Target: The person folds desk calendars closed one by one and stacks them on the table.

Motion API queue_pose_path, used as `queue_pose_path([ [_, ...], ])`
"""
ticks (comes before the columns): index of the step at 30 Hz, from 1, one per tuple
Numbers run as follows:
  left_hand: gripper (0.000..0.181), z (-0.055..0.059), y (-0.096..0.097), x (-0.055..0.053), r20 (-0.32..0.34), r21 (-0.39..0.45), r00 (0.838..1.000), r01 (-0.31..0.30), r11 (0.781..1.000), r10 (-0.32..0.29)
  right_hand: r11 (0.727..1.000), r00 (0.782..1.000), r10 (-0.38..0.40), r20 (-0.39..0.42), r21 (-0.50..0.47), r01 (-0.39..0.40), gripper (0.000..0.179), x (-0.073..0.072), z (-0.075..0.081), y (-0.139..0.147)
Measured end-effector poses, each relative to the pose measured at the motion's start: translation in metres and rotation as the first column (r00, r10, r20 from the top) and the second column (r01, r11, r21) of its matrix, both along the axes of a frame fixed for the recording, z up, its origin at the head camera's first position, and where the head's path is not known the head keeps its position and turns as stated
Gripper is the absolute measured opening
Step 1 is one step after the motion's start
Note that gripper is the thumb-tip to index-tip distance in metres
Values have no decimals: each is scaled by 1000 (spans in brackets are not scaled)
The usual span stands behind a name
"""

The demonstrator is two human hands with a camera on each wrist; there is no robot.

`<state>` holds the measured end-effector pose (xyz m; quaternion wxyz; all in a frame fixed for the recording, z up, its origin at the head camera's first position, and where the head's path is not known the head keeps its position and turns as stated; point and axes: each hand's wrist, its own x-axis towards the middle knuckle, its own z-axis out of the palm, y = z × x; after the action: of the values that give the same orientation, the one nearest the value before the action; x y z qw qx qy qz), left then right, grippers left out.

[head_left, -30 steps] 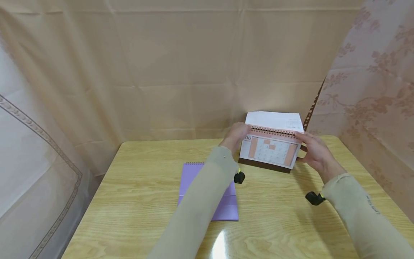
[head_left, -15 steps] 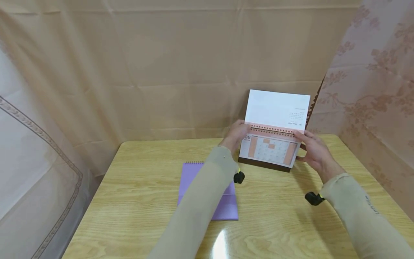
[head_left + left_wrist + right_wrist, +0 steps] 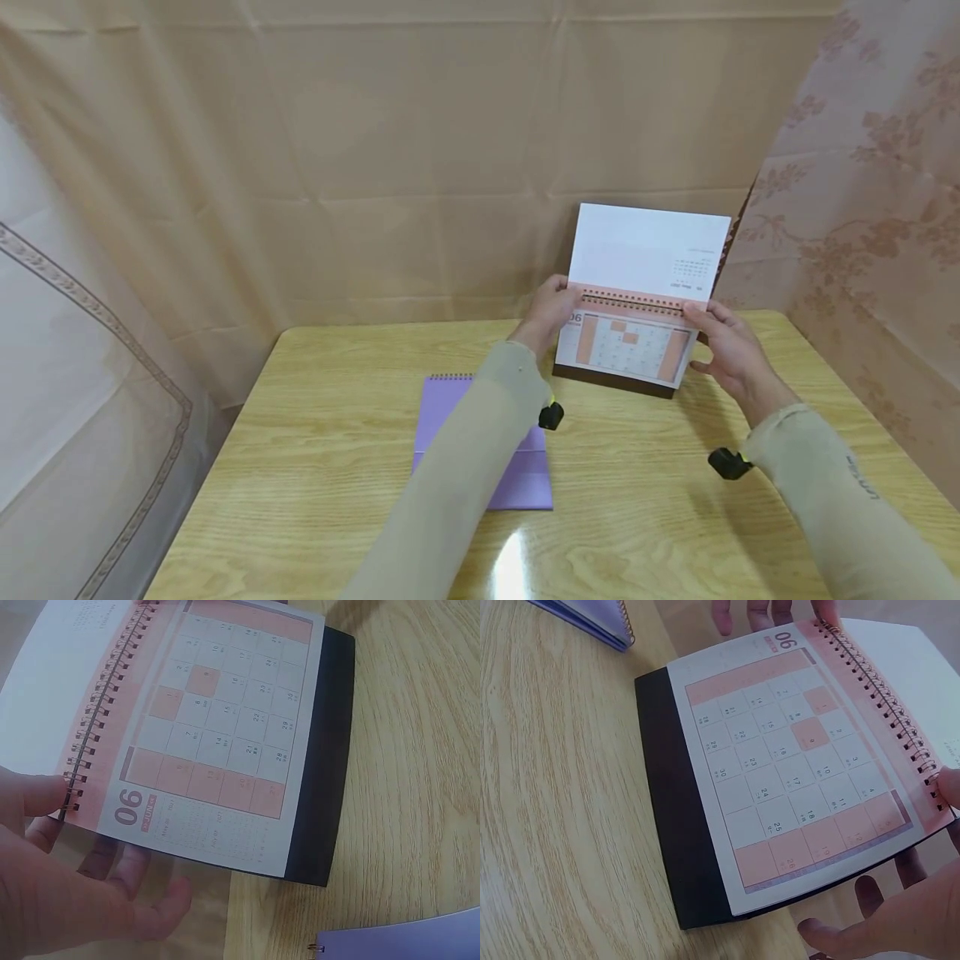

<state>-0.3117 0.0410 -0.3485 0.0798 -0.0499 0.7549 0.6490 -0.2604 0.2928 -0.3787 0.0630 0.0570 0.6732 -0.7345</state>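
Note:
A spiral-bound desk calendar [image 3: 630, 346] with a black base stands tilted at the back right of the table, its June page, marked 06, facing me. Above the rings, a turned page [image 3: 648, 250] stands up with its small print upside down. My left hand [image 3: 550, 315] grips the calendar's left end at the spiral, thumb at the rings and the other fingers behind. At the opposite end my right hand [image 3: 735, 354] holds the spiral the same way, as the right wrist view shows its thumb [image 3: 950, 786] by the last rings.
A purple spiral-bound pad [image 3: 521, 483] lies on the wooden table [image 3: 315, 467], partly covered by my left forearm. A beige curtain [image 3: 420, 167] hangs behind the table, and a floral cloth [image 3: 885, 208] hangs at the right.
The page above the rings, low and folded back a second ago, has risen upright and shows more of its face. Both hands have kept their places on the calendar.

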Motion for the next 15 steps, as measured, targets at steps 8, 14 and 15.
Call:
queue_pose_path([
  [8,13,1,1,3,-17,-50,999,-32,998,31,993,999,-28,-44,109,33,28,2,-3,-3],
  [14,8,0,1,3,-48,-58,998,-46,997,44,983,997,-58,-42,169,64,31,2,-2,-5],
  [15,7,0,1,3,-58,-64,997,-48,997,45,982,997,-60,-42,177,66,31,2,-2,-5],
])
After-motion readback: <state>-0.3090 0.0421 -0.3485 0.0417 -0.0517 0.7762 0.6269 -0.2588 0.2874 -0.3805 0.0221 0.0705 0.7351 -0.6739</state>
